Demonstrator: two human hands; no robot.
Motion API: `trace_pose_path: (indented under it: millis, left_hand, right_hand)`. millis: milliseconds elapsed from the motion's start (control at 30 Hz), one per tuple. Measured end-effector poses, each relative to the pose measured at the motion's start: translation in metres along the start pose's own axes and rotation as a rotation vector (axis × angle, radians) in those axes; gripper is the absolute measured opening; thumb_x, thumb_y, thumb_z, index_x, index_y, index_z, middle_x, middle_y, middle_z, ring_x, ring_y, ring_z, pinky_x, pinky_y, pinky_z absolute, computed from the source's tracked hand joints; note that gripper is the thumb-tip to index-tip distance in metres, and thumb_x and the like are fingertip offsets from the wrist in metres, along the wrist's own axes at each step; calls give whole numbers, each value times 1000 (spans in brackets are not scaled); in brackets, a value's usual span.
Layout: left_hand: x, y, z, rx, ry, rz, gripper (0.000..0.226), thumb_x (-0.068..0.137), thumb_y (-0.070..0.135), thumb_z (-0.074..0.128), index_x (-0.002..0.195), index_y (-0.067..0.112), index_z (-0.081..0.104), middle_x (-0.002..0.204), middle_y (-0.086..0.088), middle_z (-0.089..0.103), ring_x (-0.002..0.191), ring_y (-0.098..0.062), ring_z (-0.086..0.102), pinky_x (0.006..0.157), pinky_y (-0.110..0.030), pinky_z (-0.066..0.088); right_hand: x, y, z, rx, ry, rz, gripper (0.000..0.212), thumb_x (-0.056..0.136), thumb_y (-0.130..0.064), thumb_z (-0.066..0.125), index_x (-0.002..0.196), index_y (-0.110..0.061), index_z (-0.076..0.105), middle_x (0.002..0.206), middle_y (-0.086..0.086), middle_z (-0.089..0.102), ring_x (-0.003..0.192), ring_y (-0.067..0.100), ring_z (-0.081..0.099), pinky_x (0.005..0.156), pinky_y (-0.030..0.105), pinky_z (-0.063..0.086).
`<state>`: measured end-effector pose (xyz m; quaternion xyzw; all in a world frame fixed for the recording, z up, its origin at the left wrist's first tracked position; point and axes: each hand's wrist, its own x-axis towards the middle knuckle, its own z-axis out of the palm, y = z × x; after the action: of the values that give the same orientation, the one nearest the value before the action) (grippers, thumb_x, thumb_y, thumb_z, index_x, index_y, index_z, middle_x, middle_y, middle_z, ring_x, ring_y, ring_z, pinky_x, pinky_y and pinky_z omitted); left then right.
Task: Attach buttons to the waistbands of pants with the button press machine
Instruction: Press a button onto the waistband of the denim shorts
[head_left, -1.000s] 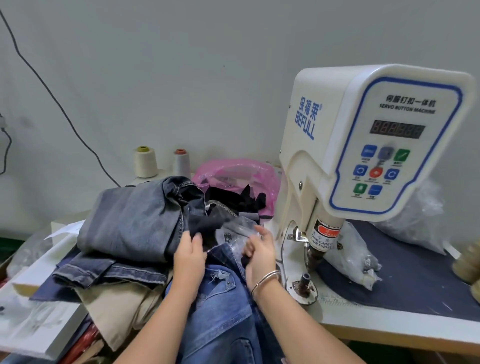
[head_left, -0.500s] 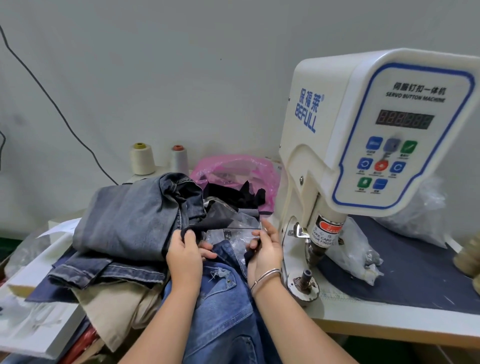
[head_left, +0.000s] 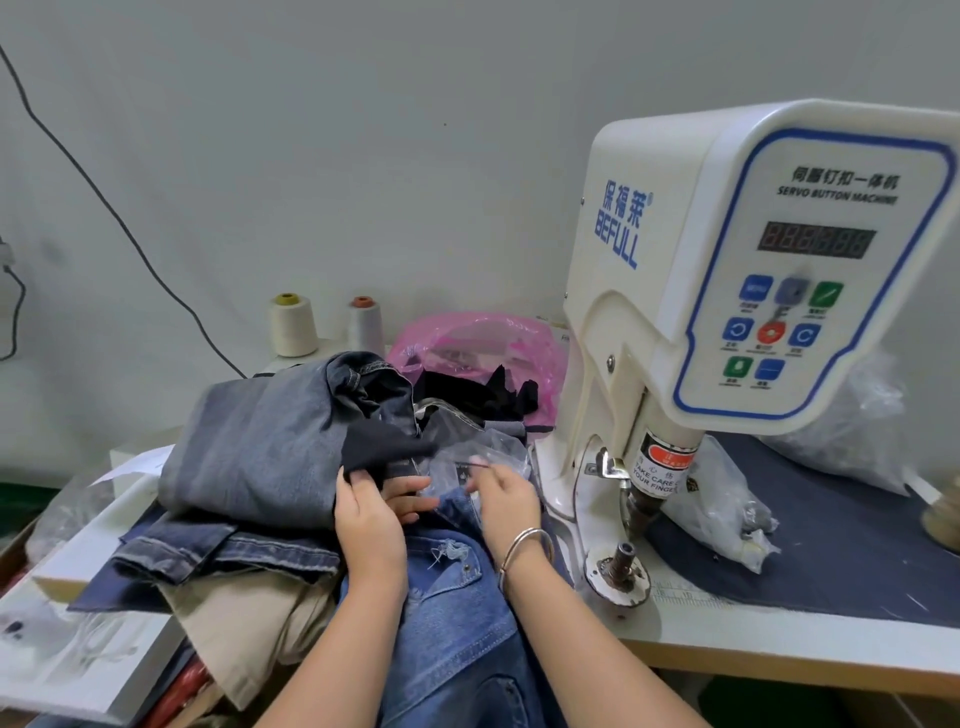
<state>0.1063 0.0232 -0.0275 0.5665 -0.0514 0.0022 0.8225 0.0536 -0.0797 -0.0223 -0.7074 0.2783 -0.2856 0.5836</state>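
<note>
**Hands at the button bag, press waiting**

The blue jeans (head_left: 457, 587) lie across the person's lap and the worktop (head_left: 779, 644) edge, just left of the button press machine (head_left: 727, 291), waistband end under the hands. A small clear bag (head_left: 483, 457), likely holding buttons, sits right above that denim. The left hand (head_left: 371, 514) has its grip curled onto a dark cloth (head_left: 379, 449) beside the bag, fingers reaching toward the plastic. The right hand (head_left: 504, 499) is blurred; whether its grip pinches the bag or is loose, I cannot tell. The lower die (head_left: 621, 564) stands bare, nothing under the punch. A grey jeans pile (head_left: 260, 447) and pink bag (head_left: 478, 343) crowd behind.

Risks, as I judge them: loose plastic may spill buttons into the folds; the waistband could creep off the die; fingers near the punch could be caught.
</note>
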Motion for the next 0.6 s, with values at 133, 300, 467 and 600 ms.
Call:
trace_pose_path:
  millis: [133,300,467,600]
  left_hand:
    - [2,1,-3,-50,42,-42,30,106,28,17,95,21,45,57,-8,67,44,-18,63,40,-16,42]
    - [-8,-6,5,273,-68,73,38,104,22,37,72,5,48,50,-8,57,37,-13,52,46,-30,44]
    - [-9,-8,3,421,-144,131,40,101,18,42,65,1,51,50,-8,56,38,-7,50,45,-23,44]
    - [-8,-9,5,478,-154,149,40,100,19,41,65,4,52,51,-6,57,38,-5,52,45,-21,44]
  right_hand:
    - [12,2,-18,845,177,270,49,104,-34,33,62,-10,42,44,0,39,31,11,28,38,20,28]
    - [1,-12,-5,718,150,55,38,98,-18,40,62,-11,50,52,-2,39,43,9,34,51,23,31]
    - [47,-85,11,555,194,-206,37,80,11,31,77,-18,54,51,-17,43,45,-5,40,50,2,38]
    - [109,-133,23,508,236,-220,39,81,11,35,95,-18,58,72,-2,49,66,-4,52,71,13,45]
